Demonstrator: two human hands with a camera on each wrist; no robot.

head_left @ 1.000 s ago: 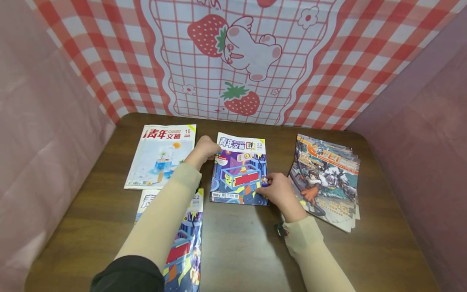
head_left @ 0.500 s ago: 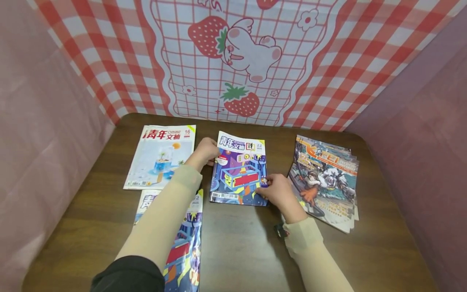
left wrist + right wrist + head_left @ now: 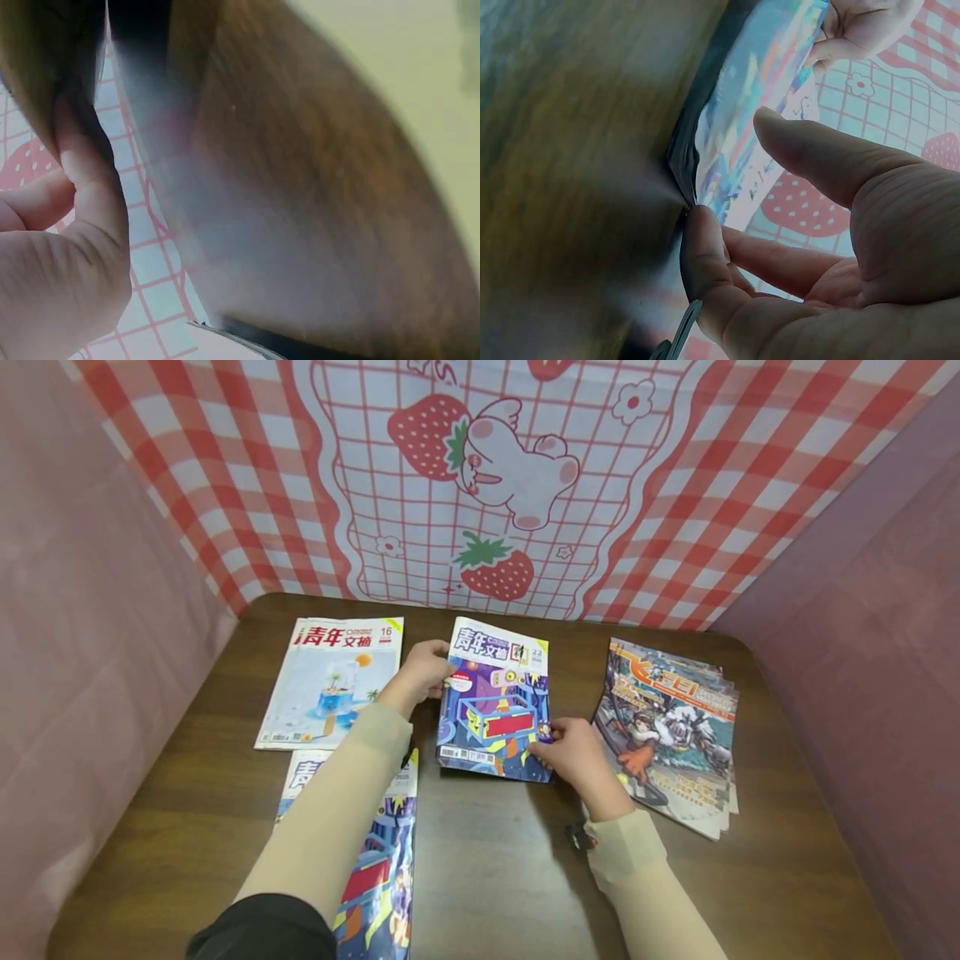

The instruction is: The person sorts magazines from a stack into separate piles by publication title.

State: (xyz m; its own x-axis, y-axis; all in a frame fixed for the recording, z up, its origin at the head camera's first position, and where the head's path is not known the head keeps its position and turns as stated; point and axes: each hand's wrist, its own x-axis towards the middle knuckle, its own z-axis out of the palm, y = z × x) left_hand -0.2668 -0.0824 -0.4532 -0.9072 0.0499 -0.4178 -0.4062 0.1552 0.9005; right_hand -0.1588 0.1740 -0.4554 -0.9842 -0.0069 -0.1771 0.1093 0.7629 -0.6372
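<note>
In the head view, a magazine [image 3: 495, 702] with a purple and blue cartoon cover is held between both hands at the middle of the table, its left side slightly raised. My left hand [image 3: 422, 675] pinches its upper left edge; the left wrist view shows the hand's bent fingers [image 3: 94, 180] at that edge. My right hand [image 3: 576, 752] holds the lower right edge, with the thumb over the cover. In the right wrist view, a fingertip [image 3: 703, 225] meets the magazine's edge [image 3: 731, 112]. Whether other magazines lie beneath it cannot be seen.
At the left lies a white magazine [image 3: 330, 685] with a drink picture. Below it another purple-covered magazine [image 3: 382, 860] is partly hidden by my left arm. A fanned stack of comic magazines [image 3: 671, 735] sits at the right. A checked cloth [image 3: 480, 485] hangs behind the table [image 3: 480, 877].
The magazine's left and top parts have risen and shifted slightly up and right, leaving it a little tilted. Both hands keep almost the same places on its edges.
</note>
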